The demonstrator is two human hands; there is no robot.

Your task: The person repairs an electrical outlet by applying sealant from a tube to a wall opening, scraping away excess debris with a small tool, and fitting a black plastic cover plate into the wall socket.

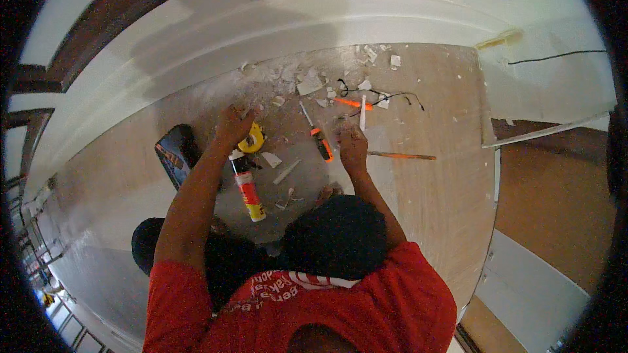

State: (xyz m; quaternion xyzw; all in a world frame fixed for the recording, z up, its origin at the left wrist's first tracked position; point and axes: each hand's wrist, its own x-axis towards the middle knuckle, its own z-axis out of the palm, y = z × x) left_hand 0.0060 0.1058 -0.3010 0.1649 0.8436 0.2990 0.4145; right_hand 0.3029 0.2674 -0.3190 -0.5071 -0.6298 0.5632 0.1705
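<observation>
My left hand (234,125) is low over the floor, right beside a yellow tape measure (252,138). Its fingers are dim and blurred, so its grip cannot be made out. My right hand (353,145) is closed, and a thin white tapered stick (363,111) sticks up from its fingertips. Between the hands lies a screwdriver (318,136) with an orange and black handle. Beyond my right hand are an orange strip-like tool (353,103) and a thin black cord (399,95). A red, white and yellow tube (248,191) rests near my left forearm.
White broken chips (310,83) and dust litter the floor along the white wall (248,39). A black case (175,155) lies left of my left forearm. An orange-brown thin bar (409,156) lies to the right. A low wall edge (487,101) bounds the right side.
</observation>
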